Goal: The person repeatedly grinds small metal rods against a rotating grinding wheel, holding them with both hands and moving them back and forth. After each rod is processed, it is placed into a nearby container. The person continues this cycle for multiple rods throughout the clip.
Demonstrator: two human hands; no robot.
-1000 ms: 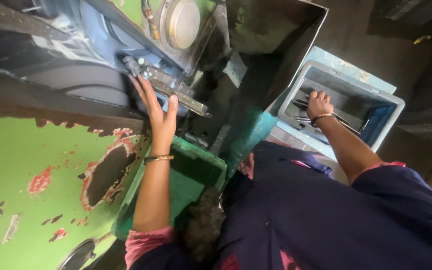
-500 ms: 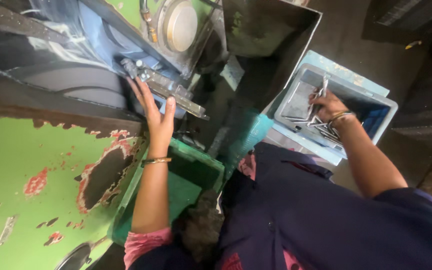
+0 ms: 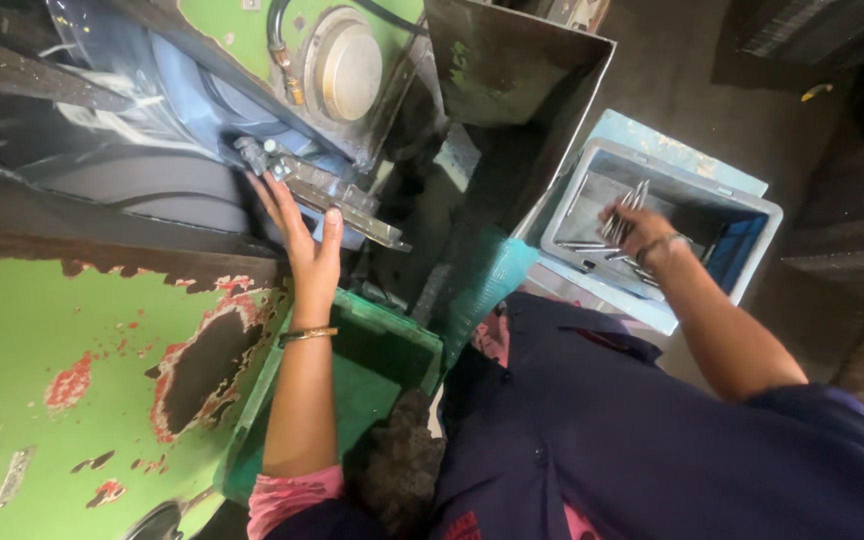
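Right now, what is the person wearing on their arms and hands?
Both hands are bare, no gloves. The left hand has a thin gold-coloured bangle on its wrist, and a pink sleeve begins near the elbow. The right hand has a thin dark band around its wrist, and a dark navy sleeve covers the upper arm. Both forearms are uncovered.
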